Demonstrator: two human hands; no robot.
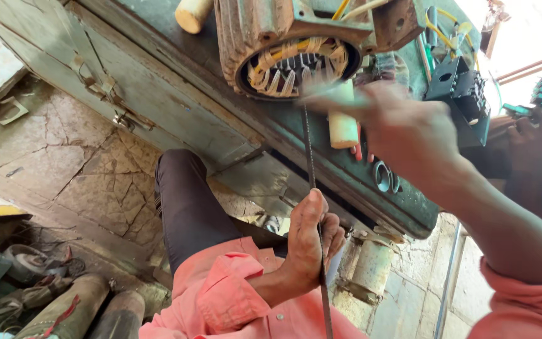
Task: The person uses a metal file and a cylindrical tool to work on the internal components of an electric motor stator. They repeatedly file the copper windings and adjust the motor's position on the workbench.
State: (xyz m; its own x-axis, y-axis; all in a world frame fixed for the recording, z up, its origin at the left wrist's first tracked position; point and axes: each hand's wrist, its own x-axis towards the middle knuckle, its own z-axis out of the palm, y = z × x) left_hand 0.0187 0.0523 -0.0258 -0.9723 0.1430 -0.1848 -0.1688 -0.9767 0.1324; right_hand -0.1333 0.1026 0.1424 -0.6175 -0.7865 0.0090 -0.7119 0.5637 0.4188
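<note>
– Hands first, what are they doing?
– Left hand [305,242] is clenched tight around a thin blade [312,166]. The right hand [409,129] is up at the blade's top end. It is blurry, so I cannot tell if it is pinching the blade or only touching it.
– Where does the blade go?
– It runs from 6 o'clock, at the bottom edge, straight up to 12 o'clock. Its tip is just below the open motor [290,53], the one with the copper wires inside.
– So what step is this?
– I think the blade is being lined up with the wires. That calls for a steady hold low down and a careful push up top.
– What else is near?
– A cream peg [343,125] sits just beside the right hand. At 3 o'clock are a black switch box [462,94] and another person's hand [534,135].
– And under it all?
– The motor lies on a worn green metal bench [177,94]. At 9 o'clock is a cracked stone floor [64,163], with scrap [26,276] piled at 8 o'clock.
</note>
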